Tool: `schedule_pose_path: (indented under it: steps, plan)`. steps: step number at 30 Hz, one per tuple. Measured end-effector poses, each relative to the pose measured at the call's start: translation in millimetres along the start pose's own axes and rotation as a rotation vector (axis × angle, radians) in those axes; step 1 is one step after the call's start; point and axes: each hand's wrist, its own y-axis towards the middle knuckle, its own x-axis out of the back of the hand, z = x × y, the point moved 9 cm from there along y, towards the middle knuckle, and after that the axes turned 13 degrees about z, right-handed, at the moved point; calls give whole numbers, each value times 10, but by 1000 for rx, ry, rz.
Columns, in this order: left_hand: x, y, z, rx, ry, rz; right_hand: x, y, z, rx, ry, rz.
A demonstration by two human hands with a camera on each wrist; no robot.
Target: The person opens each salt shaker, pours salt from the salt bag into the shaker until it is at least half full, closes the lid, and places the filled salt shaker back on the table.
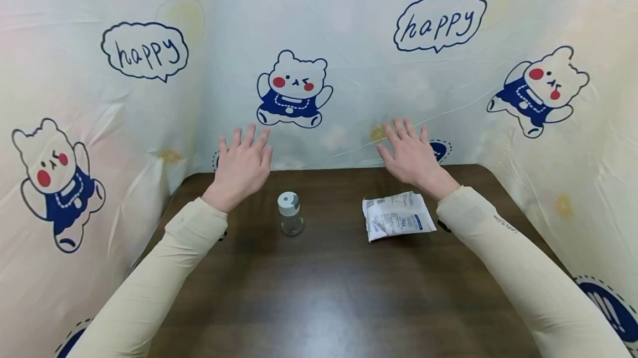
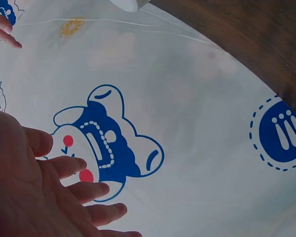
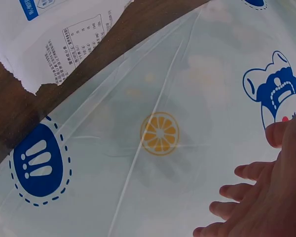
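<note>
Both hands are raised over the far part of the table with fingers spread, and neither holds anything. My left hand (image 1: 242, 169) is up and left of a small clear glass jar (image 1: 292, 225) with a whitish lid (image 1: 288, 203), which stands upright. My right hand (image 1: 411, 154) is above and beyond a white printed packet (image 1: 397, 216) lying flat on the table. In the left wrist view the left hand (image 2: 54, 192) shows its palm side and separated fingers. The right wrist view has the right hand (image 3: 266, 192) at the lower right and the torn-edged packet (image 3: 54, 39) at the upper left.
The dark wooden table (image 1: 319, 286) ends at a hanging pale curtain (image 1: 359, 81) printed with bears and "happy" bubbles. That curtain also runs along the left and right sides. Both forearms in cream sleeves (image 1: 503, 258) reach over the table's sides.
</note>
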Motion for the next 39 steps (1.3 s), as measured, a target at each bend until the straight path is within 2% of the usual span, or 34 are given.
schedule_pose_path:
  steps: [4,15,39]
  plan:
    - [-17,-23,30,6,-6,9,-33,0,13,0,-2,16]
    - [-3,-79,108,18,-6,3,-22,8,90,5,-1,3]
    - [-87,-212,232,21,-15,1,-59,13,352,47,-22,-31]
